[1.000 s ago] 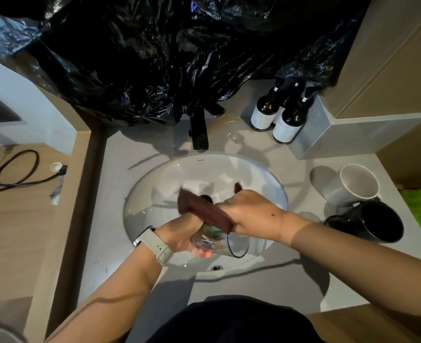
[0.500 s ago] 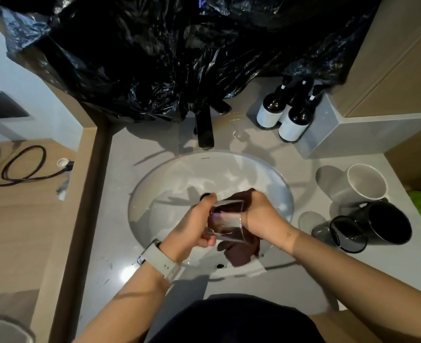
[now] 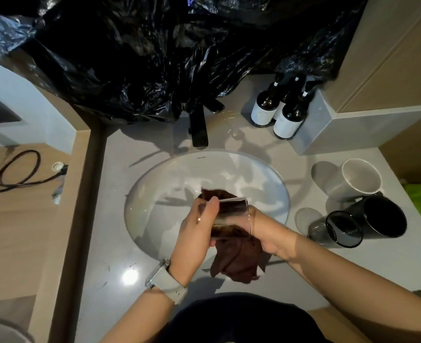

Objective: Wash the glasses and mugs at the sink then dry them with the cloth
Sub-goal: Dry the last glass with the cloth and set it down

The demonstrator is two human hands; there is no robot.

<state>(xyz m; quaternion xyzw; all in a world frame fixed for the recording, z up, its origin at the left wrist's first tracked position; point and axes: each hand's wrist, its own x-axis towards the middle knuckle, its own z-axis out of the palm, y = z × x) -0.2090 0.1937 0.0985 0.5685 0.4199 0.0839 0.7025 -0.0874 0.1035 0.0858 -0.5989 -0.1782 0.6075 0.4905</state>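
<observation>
Left hand (image 3: 192, 233) grips clear glass (image 3: 229, 215) over front of sink (image 3: 155, 184), right hand (image 3: 270, 233) fingers hidden inside glass with brown cloth (image 3: 236, 261), grip unclear; smoked glass (image 3: 338, 231), black mug (image 3: 380, 216), white mug (image 3: 353, 179) toward counter's right edge.

Head camera looks steeply down—close over the sink (image 3: 273, 174).

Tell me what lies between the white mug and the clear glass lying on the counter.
In the head view, the black mug on its side lies between the white mug and the clear glass, close against the glass.
</observation>
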